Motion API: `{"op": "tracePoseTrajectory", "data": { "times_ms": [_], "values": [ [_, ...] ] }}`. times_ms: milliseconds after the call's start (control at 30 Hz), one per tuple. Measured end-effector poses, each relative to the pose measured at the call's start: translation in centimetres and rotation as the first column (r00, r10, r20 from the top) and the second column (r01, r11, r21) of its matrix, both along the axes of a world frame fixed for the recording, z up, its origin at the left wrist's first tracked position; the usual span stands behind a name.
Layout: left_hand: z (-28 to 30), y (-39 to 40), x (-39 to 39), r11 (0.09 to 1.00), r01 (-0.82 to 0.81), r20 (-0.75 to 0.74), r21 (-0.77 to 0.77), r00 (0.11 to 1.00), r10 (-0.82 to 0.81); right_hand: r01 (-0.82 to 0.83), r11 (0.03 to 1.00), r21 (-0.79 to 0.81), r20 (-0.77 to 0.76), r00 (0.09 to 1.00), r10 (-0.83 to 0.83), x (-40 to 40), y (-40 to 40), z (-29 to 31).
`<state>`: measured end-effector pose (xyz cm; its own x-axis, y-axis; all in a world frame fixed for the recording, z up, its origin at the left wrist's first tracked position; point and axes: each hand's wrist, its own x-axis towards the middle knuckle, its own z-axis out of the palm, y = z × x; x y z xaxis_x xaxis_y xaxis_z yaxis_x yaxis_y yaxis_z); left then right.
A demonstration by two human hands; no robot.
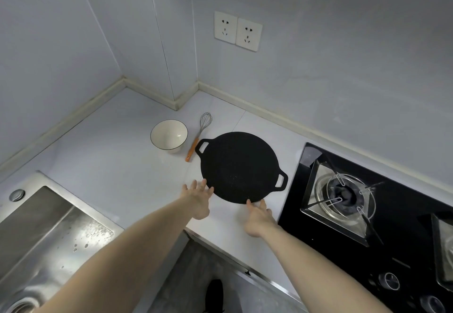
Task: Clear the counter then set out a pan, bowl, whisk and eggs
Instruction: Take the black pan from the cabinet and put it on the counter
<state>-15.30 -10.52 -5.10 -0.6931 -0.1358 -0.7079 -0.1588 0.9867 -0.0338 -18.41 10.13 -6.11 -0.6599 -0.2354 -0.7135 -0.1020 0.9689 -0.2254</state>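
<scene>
A flat black round pan (pixel 239 165) with two loop handles lies on the white counter (pixel 117 156). Behind it to the left stands an empty white bowl (pixel 169 136) with a dark rim. Between bowl and pan lies a wire whisk (pixel 199 134) with an orange handle. My left hand (pixel 199 198) reaches forward with straight fingers, its tips at the pan's near-left edge. My right hand (pixel 258 217) is stretched out with fingers spread, its tips at the pan's near edge. Neither hand holds anything. No eggs are in view.
A steel sink (pixel 41 234) fills the lower left. A black gas hob (pixel 367 214) with a burner lies right of the pan. Two wall sockets (pixel 237 31) sit above the counter. The counter's front edge runs below my hands, with floor beneath.
</scene>
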Motion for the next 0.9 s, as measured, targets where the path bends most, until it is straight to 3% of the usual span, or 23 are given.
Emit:
{"op": "tracePoseTrajectory", "data": {
  "times_ms": [233,400,667,900],
  "values": [
    [-0.6,-0.8,-4.0,0.997,-0.065,0.072,0.035,0.995,0.062,-0.026,1.000,0.007,0.034,0.999,0.026,-5.0,-1.1,-0.2],
    [-0.5,-1.8,-6.6,1.000,-0.003,0.079,-0.024,0.997,0.005,-0.051,0.999,0.011,0.054,0.997,0.050,-7.3,-1.8,0.0],
    [0.7,-2.1,-9.1,0.997,0.058,0.008,-0.060,0.998,-0.057,-0.037,0.999,0.024,0.049,0.998,0.036,-8.9,-2.7,0.3],
    [-0.4,-2.0,-6.6,0.998,0.051,-0.084,-0.035,0.995,-0.053,-0.075,0.997,0.032,-0.058,0.995,0.076,-7.5,-1.4,-0.1]
  ]
}}
